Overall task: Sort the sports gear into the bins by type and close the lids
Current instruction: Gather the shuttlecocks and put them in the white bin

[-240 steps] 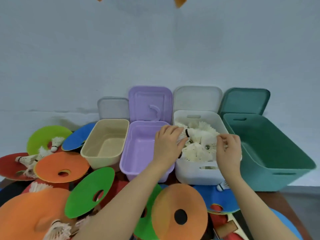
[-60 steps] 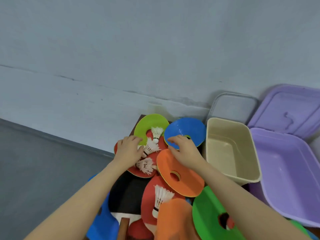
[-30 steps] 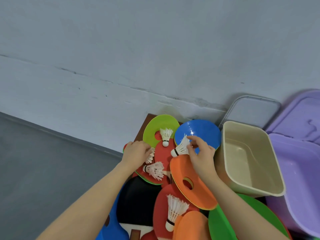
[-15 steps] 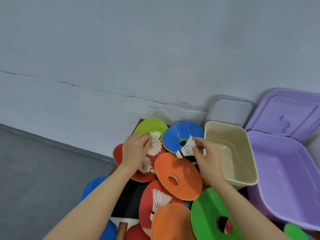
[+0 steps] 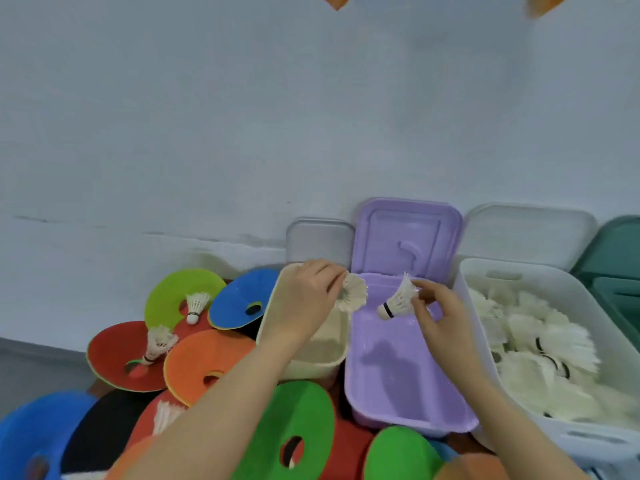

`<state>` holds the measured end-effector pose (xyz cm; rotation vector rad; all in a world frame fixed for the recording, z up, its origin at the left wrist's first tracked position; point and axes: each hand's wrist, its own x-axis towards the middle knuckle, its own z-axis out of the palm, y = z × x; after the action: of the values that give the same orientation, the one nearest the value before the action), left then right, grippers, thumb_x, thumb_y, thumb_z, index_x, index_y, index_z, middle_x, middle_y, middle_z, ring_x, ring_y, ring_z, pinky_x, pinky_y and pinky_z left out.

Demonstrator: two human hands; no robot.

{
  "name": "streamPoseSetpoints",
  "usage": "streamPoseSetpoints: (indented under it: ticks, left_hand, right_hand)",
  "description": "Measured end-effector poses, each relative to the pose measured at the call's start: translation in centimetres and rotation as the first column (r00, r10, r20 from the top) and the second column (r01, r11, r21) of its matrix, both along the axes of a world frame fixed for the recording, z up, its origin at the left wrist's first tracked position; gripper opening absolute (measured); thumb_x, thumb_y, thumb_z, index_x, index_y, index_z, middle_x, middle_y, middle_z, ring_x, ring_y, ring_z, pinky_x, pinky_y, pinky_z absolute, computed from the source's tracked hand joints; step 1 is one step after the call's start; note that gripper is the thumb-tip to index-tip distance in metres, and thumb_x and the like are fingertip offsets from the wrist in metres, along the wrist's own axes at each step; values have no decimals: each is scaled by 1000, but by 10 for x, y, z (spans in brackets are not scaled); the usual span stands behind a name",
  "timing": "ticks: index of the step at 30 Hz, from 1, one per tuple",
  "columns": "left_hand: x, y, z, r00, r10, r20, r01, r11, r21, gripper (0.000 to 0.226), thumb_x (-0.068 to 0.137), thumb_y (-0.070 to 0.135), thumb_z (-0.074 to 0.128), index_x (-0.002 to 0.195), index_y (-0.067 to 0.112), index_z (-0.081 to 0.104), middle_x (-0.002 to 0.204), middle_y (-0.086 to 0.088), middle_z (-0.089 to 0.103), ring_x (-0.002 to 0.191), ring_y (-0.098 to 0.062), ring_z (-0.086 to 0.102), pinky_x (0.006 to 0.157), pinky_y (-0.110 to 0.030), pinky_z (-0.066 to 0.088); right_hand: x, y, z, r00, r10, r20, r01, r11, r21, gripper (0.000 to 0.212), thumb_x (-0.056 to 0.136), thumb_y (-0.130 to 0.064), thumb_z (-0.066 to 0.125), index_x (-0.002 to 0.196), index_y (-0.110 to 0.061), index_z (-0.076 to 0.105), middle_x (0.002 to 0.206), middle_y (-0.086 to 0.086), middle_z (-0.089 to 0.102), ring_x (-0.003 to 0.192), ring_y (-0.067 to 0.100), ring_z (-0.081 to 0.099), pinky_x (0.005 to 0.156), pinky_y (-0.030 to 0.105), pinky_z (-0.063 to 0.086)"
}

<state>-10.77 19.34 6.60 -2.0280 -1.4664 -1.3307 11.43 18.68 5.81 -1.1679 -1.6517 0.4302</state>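
Two white shuttlecocks are held above the open bins, one in each hand. The left hand (image 5: 304, 299) is raised over the cream bin (image 5: 322, 358), its fingers (image 5: 334, 275) pinched round a shuttlecock (image 5: 353, 296) whose feather skirt is turned toward the camera. The right hand (image 5: 440, 317) is held over the purple bin (image 5: 398, 386), and a second shuttlecock (image 5: 398, 303) is gripped by its feathers between thumb and fingertips, cork end tilted down and to the left. Just to the right, the white bin (image 5: 568, 431) is seen heaped with shuttlecocks, and the edge of a green bin (image 5: 620, 299) is cut off by the frame. Lids are propped upright against the wall behind each bin: a grey lid (image 5: 320, 240), a purple lid (image 5: 407, 237), a white lid (image 5: 530, 233).

To the left and in front of the bins, the counter is covered by overlapping flat discs in green, blue, red and orange. One loose shuttlecock (image 5: 195, 306) is seen standing on the lime-green disc (image 5: 173, 296), another (image 5: 157, 342) lying on the red disc (image 5: 114, 355), and a third (image 5: 164, 415) is partly hidden by the left forearm.
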Motion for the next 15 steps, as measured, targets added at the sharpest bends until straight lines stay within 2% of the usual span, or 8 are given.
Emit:
streamPoseSetpoints:
  ticks: [2,3,4,7,10,12,15]
  left_hand:
    - [46,10,3,999,-39,7,39,999,-2,19,86,20,55,79,12,71,75,1,66,69,-15,55,65,-29,45]
    - [68,14,4,998,-55,44,55,998,-15,20,85,21,54,77,12,70,74,1,65,68,-16,55,63,-32,47]
    - [90,20,4,994,-73,82,76,996,-38,20,85,21,54,77,12,70,75,1,65,68,-17,56,60,-33,48]
    - [149,38,3,984,-116,133,128,987,-92,21,86,24,53,78,13,70,79,2,63,65,-16,57,54,-30,46]
    - [195,55,6,982,-126,137,139,987,-85,22,86,26,53,80,14,70,82,3,62,61,-12,55,46,-23,41]
    - [219,68,2,983,-132,127,144,986,-86,20,87,26,53,81,14,69,83,4,61,58,-11,52,44,-21,38]
    - [248,89,-2,985,-118,125,134,983,-123,22,88,25,51,81,13,67,83,3,59,57,-11,52,43,-19,34]
  right_hand:
    - [40,6,2,999,-41,17,41,999,8,25,85,-8,60,105,-22,63,86,-16,60,80,5,55,78,23,43]
    - [59,9,3,998,-64,25,64,998,17,26,84,-7,61,106,-21,63,84,-15,59,79,4,53,78,28,43]
    - [78,12,4,996,-86,27,85,996,24,29,83,-3,62,106,-21,63,83,-15,59,79,3,52,79,27,42]
    - [127,21,7,987,-158,32,156,986,54,33,82,4,62,106,-18,63,84,-10,59,78,2,51,79,10,38]
    - [167,32,7,971,-239,8,239,970,34,27,86,0,60,109,-13,63,87,-11,57,83,11,54,80,25,41]
    - [190,41,2,962,-273,-2,273,962,19,26,87,-1,58,111,-12,63,90,-6,59,86,16,55,80,29,42]
    - [214,58,-1,951,-308,-39,306,951,-45,24,91,-6,55,113,-12,61,94,-4,59,88,13,53,77,14,38]
